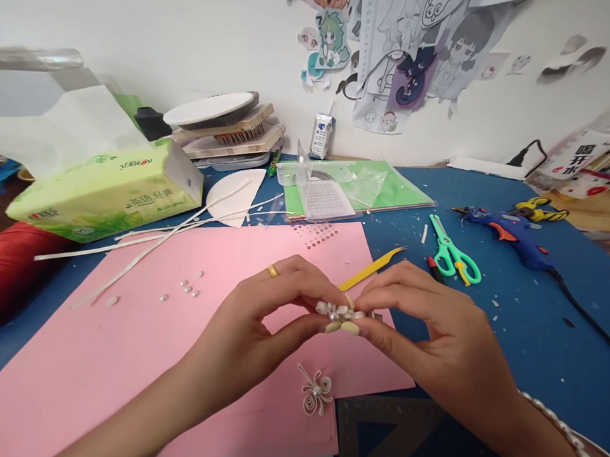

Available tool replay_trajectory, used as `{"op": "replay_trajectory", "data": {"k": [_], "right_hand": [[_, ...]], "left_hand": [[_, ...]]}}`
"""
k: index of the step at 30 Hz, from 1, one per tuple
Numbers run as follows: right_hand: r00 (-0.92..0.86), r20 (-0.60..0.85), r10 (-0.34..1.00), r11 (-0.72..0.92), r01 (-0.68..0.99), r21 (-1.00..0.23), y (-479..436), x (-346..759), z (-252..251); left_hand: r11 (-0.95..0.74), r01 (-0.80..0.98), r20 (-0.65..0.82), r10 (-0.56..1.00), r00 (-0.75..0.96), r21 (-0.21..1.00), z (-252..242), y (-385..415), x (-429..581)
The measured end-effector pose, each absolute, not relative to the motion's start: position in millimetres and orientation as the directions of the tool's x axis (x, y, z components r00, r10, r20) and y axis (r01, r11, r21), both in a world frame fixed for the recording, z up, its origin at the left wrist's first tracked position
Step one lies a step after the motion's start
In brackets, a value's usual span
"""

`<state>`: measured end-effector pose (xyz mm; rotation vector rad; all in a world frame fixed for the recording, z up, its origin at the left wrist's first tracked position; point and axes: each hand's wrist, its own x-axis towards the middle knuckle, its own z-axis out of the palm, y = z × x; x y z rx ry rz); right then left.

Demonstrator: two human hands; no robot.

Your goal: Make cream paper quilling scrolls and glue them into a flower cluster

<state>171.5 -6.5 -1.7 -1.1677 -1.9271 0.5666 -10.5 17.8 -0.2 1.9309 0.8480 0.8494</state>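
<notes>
Both my left hand and my right hand pinch a small white ornament between thumbs and fingertips, above the pink sheet. A pearl bead shows on the ornament; my fingers cover much of the rest. Below the hands lies a white curled-strip ornament with a pearl at its centre. Yellow tweezers rest just behind my fingers. Several loose pearl beads are scattered on the pink sheet left of my left hand.
White strips lie across the pink sheet's back edge. On the right are green scissors, a blue glue gun with its cord, and yellow-handled pliers. A tissue pack stands at left, a triangle ruler in front.
</notes>
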Motion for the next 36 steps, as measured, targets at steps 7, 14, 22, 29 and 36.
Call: {"op": "replay_trajectory", "data": {"k": [7,14,22,29,36], "right_hand": [[-0.271,0.303,0.914,0.399,0.463,-0.791,-5.5,171.3,-0.4],[-0.296,0.261,0.919,0.374,0.445,-0.814,-5.2,170.4,0.4],[-0.302,0.268,0.915,0.384,0.448,-0.807,-4.2,169.4,0.9],[-0.314,0.254,0.915,0.378,0.441,-0.814,-5.1,170.0,1.2],[-0.322,0.247,0.914,0.377,0.449,-0.810,-5.2,170.4,0.8]], "left_hand": [[-0.401,0.213,0.227,0.800,0.556,0.891,0.2,17.2,-11.4],[-0.306,0.166,0.165,0.810,0.563,0.938,1.0,16.5,-10.9],[-0.250,0.134,0.134,0.815,0.563,0.959,-0.7,17.8,-9.8],[-0.229,0.131,0.115,0.813,0.571,0.965,-0.8,15.0,-11.0],[-0.233,0.139,0.113,0.810,0.576,0.963,-0.8,17.5,-10.6]]}}
